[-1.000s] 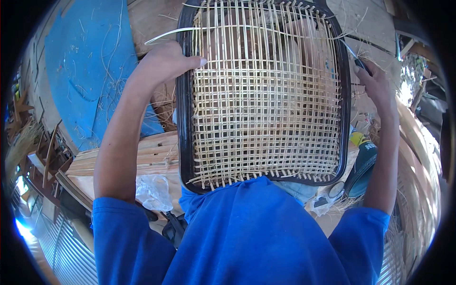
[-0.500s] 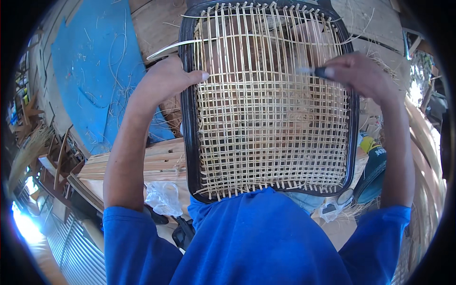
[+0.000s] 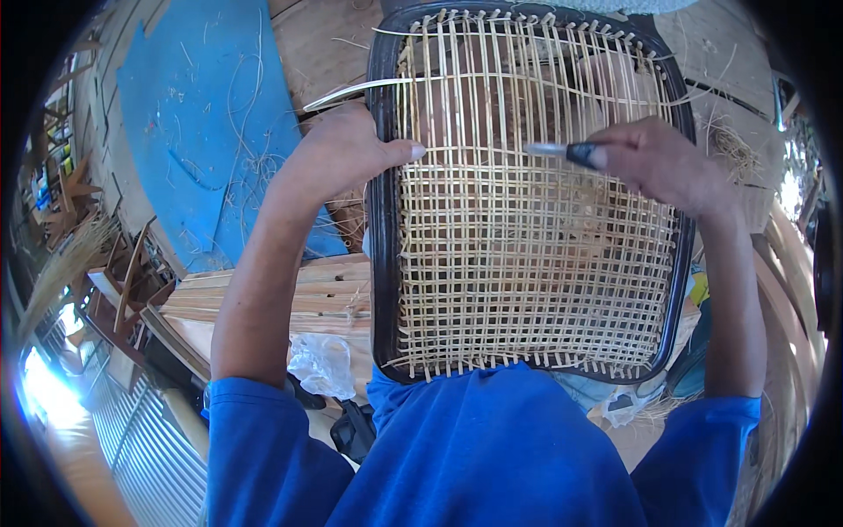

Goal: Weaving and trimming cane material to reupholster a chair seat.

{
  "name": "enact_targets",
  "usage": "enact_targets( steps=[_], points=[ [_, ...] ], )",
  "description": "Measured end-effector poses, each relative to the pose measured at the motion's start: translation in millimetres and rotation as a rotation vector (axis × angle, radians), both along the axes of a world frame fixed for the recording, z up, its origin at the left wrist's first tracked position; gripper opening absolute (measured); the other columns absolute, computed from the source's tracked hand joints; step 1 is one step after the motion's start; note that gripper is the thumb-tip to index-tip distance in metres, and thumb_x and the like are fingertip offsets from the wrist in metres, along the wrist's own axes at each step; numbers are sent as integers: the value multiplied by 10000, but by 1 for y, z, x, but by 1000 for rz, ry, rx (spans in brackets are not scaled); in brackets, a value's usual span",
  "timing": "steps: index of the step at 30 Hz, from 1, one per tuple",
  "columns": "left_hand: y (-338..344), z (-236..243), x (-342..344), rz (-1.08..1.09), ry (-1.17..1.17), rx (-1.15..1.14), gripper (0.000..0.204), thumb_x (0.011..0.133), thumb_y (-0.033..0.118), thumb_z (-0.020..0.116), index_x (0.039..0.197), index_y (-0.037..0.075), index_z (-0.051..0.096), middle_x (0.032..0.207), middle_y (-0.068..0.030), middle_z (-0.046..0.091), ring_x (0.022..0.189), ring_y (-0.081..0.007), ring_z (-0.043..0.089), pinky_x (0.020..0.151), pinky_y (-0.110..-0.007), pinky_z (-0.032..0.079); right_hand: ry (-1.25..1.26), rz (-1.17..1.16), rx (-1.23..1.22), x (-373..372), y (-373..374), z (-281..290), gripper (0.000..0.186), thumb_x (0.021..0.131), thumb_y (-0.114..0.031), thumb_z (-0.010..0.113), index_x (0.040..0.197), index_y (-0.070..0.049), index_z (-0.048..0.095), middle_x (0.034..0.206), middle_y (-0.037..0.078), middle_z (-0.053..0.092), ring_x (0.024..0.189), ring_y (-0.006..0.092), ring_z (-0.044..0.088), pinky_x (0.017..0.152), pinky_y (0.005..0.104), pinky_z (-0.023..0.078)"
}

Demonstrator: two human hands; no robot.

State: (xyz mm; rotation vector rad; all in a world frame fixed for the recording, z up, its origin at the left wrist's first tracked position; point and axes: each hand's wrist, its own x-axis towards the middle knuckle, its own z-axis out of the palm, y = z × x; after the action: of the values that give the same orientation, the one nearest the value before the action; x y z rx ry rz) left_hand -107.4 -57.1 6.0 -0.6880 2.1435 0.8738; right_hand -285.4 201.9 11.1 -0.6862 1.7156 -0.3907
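Observation:
A dark, rounded rectangular frame (image 3: 383, 228) stands before me, its lower edge against my blue shirt. Pale cane strips (image 3: 536, 255) fill it, crossed densely in the lower part and mostly lengthwise near the top. My left hand (image 3: 347, 154) clasps the frame's left side, thumb lying on the cane, the other fingers hidden behind. In my right hand (image 3: 654, 162) is a small tool (image 3: 566, 153) with a dark handle and short metal blade; its tip is over the upper weave, pointing left. Beyond the left edge sticks out a loose cane strip (image 3: 338, 91).
A blue sheet (image 3: 206, 114) with cane scraps lies on the wooden floor at far left. Wooden boards (image 3: 272, 294) and a clear plastic bag (image 3: 321, 364) are left of the frame. Wooden pieces (image 3: 118, 299) pile up farther left. Curved strips (image 3: 781, 290) line the right side.
The tool in my right hand has moved left across the upper weave. My left hand keeps its hold on the frame. The whole view has shifted, so the frame appears farther right.

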Motion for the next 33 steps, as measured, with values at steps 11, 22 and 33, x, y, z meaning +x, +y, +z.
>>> enact_targets(
  steps=[11, 22, 33],
  points=[
    [-2, -3, 2, -55, 3, -49, 436, 716, 380, 634, 830, -40, 617, 683, -202, 586, 698, -315, 600, 675, -395, 466, -22, -198, -38, 11, -20, -3, 411, 837, -433, 535, 975, -57, 630, 491, -64, 387, 400, 24, 334, 349, 175, 266],
    [-2, 1, 0, -22, 0, 13, 404, 715, 338, 631, 932, -2, 610, 831, -212, 607, 812, -333, 595, 746, -390, 457, 147, -268, -134, -10, 8, 4, 483, 803, -394, 585, 1146, -54, 558, 554, -70, 406, 453, 25, 374, 401, 193, 310],
    [4, 7, 2, 42, 36, -30, 528, 706, 350, 647, 1093, 15, 519, 917, -223, 586, 917, -337, 576, 798, -404, 441, 114, -79, -62, -21, 24, 4, 380, 854, -413, 510, 1042, -106, 632, 524, -50, 446, 409, 38, 366, 380, 208, 275]
  ],
)
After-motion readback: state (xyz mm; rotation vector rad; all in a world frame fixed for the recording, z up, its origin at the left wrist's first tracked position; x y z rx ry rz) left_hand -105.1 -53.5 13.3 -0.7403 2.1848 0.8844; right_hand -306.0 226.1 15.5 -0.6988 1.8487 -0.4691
